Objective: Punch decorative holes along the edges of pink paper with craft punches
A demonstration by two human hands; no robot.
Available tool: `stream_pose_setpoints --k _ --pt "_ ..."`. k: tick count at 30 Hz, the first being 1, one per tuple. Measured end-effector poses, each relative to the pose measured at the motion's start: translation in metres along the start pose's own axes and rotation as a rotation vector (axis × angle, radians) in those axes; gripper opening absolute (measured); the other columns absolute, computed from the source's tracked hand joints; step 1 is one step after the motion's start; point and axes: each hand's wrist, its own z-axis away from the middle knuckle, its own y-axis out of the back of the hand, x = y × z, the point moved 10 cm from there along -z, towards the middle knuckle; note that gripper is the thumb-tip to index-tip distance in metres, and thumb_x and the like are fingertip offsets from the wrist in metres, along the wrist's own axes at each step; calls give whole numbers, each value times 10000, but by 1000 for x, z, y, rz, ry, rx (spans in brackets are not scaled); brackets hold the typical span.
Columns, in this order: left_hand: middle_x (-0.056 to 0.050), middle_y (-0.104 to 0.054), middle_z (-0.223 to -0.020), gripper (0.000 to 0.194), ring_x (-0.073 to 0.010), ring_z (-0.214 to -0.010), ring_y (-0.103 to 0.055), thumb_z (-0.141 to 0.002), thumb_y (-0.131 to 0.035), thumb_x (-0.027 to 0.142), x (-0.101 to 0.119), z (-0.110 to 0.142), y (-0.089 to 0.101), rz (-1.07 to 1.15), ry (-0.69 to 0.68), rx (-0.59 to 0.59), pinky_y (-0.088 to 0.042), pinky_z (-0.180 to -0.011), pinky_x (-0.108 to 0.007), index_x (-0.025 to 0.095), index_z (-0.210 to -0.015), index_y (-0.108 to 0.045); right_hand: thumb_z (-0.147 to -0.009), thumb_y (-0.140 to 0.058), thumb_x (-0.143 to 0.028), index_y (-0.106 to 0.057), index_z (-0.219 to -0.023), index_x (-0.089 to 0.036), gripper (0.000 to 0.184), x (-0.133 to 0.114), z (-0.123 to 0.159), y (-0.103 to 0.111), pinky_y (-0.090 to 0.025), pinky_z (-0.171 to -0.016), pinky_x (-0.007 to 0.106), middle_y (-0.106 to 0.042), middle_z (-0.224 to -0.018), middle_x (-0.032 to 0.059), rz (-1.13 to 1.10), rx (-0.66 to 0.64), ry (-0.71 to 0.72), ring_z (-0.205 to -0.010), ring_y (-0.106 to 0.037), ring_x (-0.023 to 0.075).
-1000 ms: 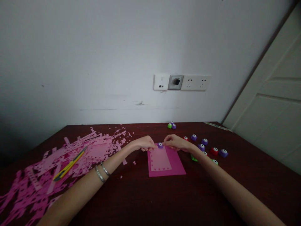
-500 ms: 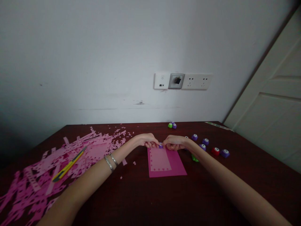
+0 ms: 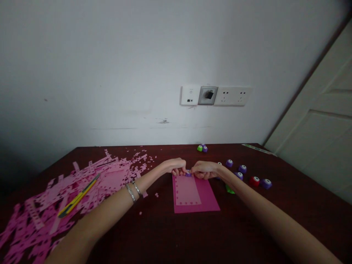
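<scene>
A small purple craft punch (image 3: 188, 173) sits at the far edge of a light pink sheet (image 3: 188, 192), between my two hands. My left hand (image 3: 176, 167) grips it from the left with curled fingers, and my right hand (image 3: 204, 170) is closed on its right side. Small punched shapes run along the left and near edges of the light sheet. Under that sheet lies a larger dark pink sheet (image 3: 210, 198), showing on the right and along the front. My fingers partly cover the far edges of both papers.
Pink paper scraps (image 3: 110, 179) spread over the left of the dark table (image 3: 154, 242), with a yellow utility knife (image 3: 79, 196) on top. Several purple punches (image 3: 266, 183), a red punch (image 3: 254, 181) and a green punch (image 3: 230, 189) lie right. More punches (image 3: 202, 148) stand near the wall.
The camera view has shifted slightly, so the papers and punches appear a little lower. Both hands stay closed on the purple punch at the sheet's far edge.
</scene>
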Motion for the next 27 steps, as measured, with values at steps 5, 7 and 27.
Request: stream_pose_setpoints --k 5,7,27 --pt "39 -384 -497 162 -33 -369 -173 -705 -525 267 -6 9 -5 260 -25 -48 -132 -362 -196 141 -604 -513 -789 -504 -265 -523 -631 -123 213 -1 5 -1 -93 -272 126 -378 -383 -89 -6 22 29 -284 -179 -1" --pt "41 -384 -497 187 -31 -380 -161 -689 -596 290 -5 16 -2 338 -50 -44 -105 -371 -203 142 -594 -531 -790 -526 -304 -515 -637 -130 232 -3 8 1 -90 -278 130 -371 -397 -91 15 32 42 -294 -177 -1" --pt "-117 -573 -959 260 -241 -907 -518 -816 -395 249 34 102 -13 -744 -216 819 -444 -716 -349 128 -934 -593 -710 -624 -406 -604 -892 -128 334 -38 45 21 -277 -388 190 -485 -535 -43 466 446 367 -423 -388 61"
